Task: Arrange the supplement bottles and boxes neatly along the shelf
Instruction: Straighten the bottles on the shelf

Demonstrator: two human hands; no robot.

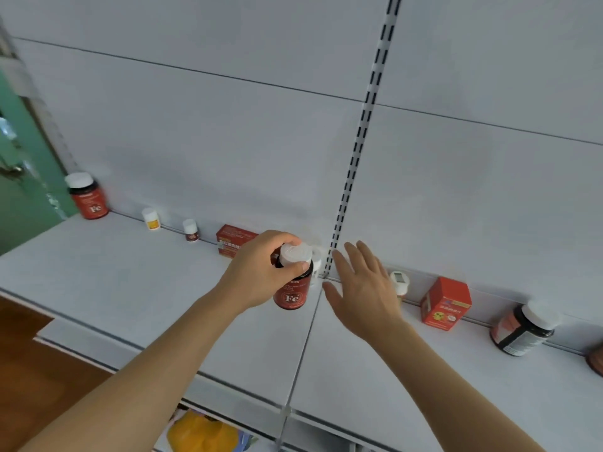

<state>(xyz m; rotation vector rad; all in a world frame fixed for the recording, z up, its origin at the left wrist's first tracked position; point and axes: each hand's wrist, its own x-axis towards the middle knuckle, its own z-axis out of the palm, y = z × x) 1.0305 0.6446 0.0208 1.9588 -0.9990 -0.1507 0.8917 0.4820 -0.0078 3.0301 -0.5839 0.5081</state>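
Left hand holds a Fe bottle over the shelf.
Head view: left hand (261,275) has its grip clamped on the white cap of the Fe bottle (292,293), mid-shelf (130,288), near the red box (233,239). Right hand (362,288) hovers beside it, fingers apart, holding nothing.

- Two bare forearms enter from the lower edge, with no sleeves on them.
- The left hand (261,272) and right hand (362,288) wear no gloves.
- No rings show on the fingers, and no watch or band on either wrist.
- The fingernails are short and unpainted.
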